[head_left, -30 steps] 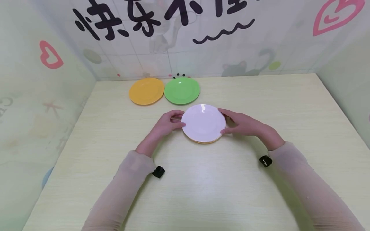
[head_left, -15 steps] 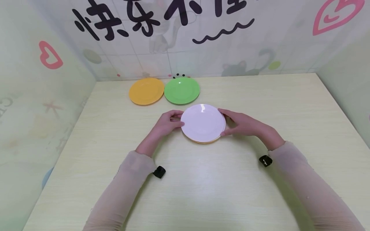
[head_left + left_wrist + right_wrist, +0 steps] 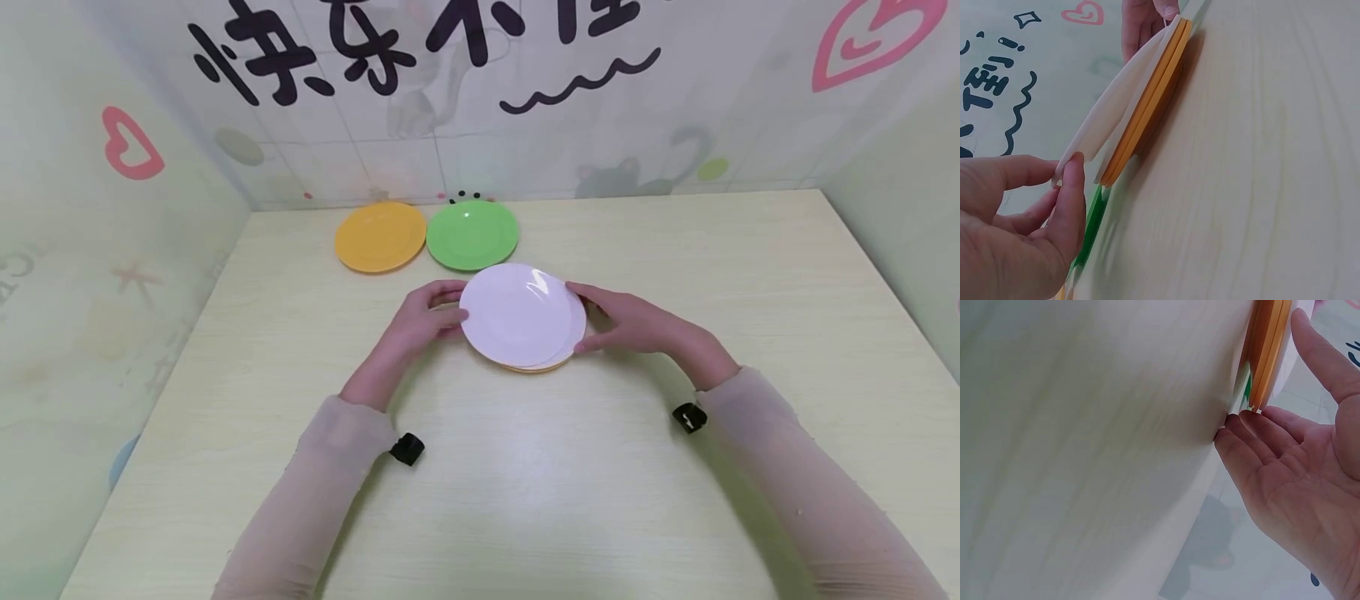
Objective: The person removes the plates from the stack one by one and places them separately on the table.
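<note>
My left hand (image 3: pixel 429 317) pinches the left rim of a white plate (image 3: pixel 513 315) between thumb and fingers. In the left wrist view, this plate (image 3: pixel 1104 103) tilts, its pinched side raised off the stack under it. Below lie another white plate (image 3: pixel 577 323) and orange plates (image 3: pixel 534 369), stacked rim to rim. My right hand (image 3: pixel 630 323) holds the right side of this stack, thumb toward the front and fingers round the back. In the right wrist view, the thumb lies along the rims and the other fingertips touch the edge of the orange plates (image 3: pixel 1266 356).
An orange plate (image 3: pixel 380 237) and a green plate (image 3: pixel 472 236) lie side by side at the back of the pale wooden table (image 3: pixel 540 483). A printed wall (image 3: pixel 525 150) stands behind them, with side walls at left and right.
My left hand has shifted left and slightly back, taking the top white plate with it, so that the white plate beneath shows at the right. My right hand stays at the stack.
</note>
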`<state>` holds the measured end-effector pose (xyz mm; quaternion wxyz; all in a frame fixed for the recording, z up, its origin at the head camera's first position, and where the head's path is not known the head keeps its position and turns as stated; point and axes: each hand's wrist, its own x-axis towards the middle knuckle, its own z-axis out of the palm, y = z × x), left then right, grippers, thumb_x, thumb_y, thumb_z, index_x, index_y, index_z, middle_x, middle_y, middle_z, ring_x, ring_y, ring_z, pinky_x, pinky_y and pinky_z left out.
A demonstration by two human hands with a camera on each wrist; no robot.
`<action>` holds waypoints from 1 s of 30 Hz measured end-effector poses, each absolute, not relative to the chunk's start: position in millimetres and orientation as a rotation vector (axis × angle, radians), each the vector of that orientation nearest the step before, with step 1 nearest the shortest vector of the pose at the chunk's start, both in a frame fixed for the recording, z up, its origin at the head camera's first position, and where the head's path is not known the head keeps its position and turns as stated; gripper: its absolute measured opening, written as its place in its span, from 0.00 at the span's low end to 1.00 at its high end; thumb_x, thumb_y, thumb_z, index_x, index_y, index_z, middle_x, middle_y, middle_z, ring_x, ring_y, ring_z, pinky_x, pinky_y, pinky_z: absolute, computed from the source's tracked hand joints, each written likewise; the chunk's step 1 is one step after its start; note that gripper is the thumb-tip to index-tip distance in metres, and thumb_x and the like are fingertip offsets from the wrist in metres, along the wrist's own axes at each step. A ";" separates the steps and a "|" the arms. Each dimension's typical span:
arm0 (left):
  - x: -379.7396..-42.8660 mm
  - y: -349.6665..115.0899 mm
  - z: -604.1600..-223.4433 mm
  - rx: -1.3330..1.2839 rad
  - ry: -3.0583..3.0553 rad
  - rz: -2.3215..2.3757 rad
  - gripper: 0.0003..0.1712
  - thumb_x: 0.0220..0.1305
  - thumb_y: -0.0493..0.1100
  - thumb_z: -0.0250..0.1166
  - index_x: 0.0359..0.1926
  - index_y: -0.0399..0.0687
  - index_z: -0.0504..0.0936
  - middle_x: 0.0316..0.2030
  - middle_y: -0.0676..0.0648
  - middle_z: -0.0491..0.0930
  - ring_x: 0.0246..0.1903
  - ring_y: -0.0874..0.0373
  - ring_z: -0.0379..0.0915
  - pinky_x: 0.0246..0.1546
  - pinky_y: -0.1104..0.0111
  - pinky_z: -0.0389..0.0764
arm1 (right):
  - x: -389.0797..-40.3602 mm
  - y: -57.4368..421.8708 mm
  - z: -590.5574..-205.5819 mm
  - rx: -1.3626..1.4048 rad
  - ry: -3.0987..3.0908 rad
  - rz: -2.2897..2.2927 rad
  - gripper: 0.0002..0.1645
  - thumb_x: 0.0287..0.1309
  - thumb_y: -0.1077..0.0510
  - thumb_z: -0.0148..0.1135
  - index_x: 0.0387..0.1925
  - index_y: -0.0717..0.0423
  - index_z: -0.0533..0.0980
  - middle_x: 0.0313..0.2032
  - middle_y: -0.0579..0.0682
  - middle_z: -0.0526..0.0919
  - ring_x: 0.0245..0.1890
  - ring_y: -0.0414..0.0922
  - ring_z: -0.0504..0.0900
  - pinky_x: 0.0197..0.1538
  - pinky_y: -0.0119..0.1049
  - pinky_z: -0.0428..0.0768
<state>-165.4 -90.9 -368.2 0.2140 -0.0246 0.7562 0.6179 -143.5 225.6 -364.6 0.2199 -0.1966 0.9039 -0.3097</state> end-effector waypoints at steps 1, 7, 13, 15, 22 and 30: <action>-165.1 -92.2 -367.9 -0.072 2.094 1.718 0.31 0.66 0.30 0.61 0.69 0.41 0.68 0.65 0.40 0.72 0.49 0.56 0.78 0.44 0.71 0.88 | -143.5 225.4 -364.9 -0.546 2.499 -0.862 0.59 0.57 0.44 0.72 0.78 0.54 0.49 0.77 0.56 0.55 0.78 0.56 0.53 0.79 0.57 0.54; -162.4 -100.1 -364.2 -0.087 2.098 1.754 0.31 0.67 0.31 0.61 0.70 0.42 0.68 0.66 0.40 0.73 0.40 0.64 0.79 0.41 0.73 0.88 | -143.8 225.7 -367.1 -0.567 2.512 -0.860 0.59 0.56 0.43 0.72 0.78 0.55 0.50 0.77 0.56 0.57 0.77 0.56 0.54 0.79 0.57 0.55; -161.5 -106.6 -359.9 -0.103 2.104 1.772 0.31 0.66 0.31 0.62 0.69 0.42 0.68 0.66 0.40 0.73 0.40 0.64 0.80 0.43 0.71 0.88 | -142.9 226.8 -365.6 -0.564 2.514 -0.858 0.58 0.56 0.44 0.72 0.78 0.55 0.50 0.77 0.57 0.57 0.77 0.57 0.54 0.79 0.58 0.55; -161.1 -108.9 -358.6 -0.109 2.104 1.777 0.31 0.66 0.31 0.62 0.70 0.43 0.68 0.66 0.41 0.73 0.41 0.64 0.79 0.44 0.71 0.88 | -142.7 226.9 -365.0 -0.562 2.513 -0.854 0.58 0.57 0.43 0.72 0.78 0.56 0.50 0.77 0.58 0.56 0.77 0.57 0.53 0.79 0.58 0.55; -162.2 -118.1 -356.3 -0.134 2.106 1.813 0.31 0.67 0.30 0.61 0.70 0.42 0.68 0.65 0.41 0.73 0.42 0.65 0.79 0.42 0.73 0.88 | -142.8 226.0 -363.3 -0.553 2.505 -0.855 0.58 0.57 0.43 0.71 0.78 0.55 0.50 0.77 0.57 0.56 0.78 0.57 0.53 0.79 0.58 0.54; -162.6 -131.0 -353.1 -0.146 2.107 1.853 0.31 0.67 0.30 0.60 0.70 0.41 0.66 0.65 0.40 0.71 0.44 0.65 0.78 0.42 0.73 0.88 | -143.1 225.2 -363.1 -0.548 2.506 -0.849 0.58 0.57 0.44 0.71 0.78 0.55 0.50 0.77 0.57 0.57 0.77 0.57 0.53 0.79 0.57 0.54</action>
